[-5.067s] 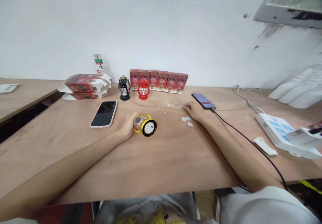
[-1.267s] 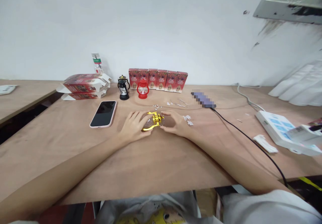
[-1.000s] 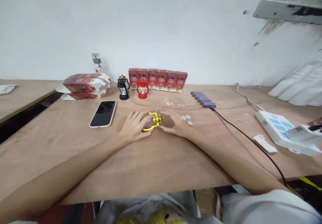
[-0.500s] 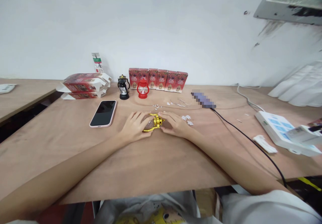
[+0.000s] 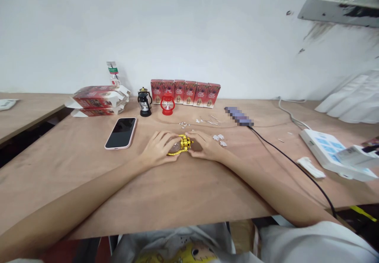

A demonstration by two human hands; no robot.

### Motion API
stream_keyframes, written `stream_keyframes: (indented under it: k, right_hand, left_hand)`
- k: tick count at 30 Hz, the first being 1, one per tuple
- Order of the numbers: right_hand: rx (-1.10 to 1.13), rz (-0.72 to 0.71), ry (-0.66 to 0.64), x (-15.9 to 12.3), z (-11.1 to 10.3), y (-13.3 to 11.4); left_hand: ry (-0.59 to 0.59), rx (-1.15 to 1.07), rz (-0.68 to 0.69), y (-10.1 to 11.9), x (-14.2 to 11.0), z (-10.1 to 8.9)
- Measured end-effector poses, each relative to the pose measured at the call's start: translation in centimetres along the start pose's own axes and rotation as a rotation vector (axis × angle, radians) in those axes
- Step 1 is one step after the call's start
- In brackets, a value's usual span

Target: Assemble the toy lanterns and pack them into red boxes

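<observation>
A small gold lantern with a clear globe lies on its side just above the table, its pointed top toward the right. My left hand wraps the globe and base end, hiding most of it. At the other end, my right hand curves round the top, with fingertips and thumb at the gold frame on either side. Just beyond the hands lie several small round silvery pieces. Several small white plastic pieces are scattered beside my right hand.
A phone lies to the left. Behind stand a black lantern, a red lantern and a row of red boxes. Opened red cartons are stacked back left. On the right are a cabled blurred device and a white power strip.
The view has shifted very slightly. Both hands stay around the gold lantern, with hardly any visible movement.
</observation>
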State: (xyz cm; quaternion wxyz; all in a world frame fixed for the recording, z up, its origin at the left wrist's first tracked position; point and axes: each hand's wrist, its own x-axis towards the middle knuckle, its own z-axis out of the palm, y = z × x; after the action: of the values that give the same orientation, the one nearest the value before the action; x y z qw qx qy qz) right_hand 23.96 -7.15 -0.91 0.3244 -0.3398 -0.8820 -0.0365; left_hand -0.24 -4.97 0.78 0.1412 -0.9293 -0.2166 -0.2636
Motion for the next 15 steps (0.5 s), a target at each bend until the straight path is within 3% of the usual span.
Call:
stream_keyframes:
  k: [10, 15]
  right_hand:
    - [0.032, -0.129, 0.098, 0.16, -0.22, 0.49]
    - [0.060, -0.119, 0.107, 0.25, -0.30, 0.23]
  left_hand:
    - [0.184, 0.011, 0.105, -0.24, -0.13, 0.09]
    - [0.273, -0.030, 0.140, -0.13, -0.02, -0.25]
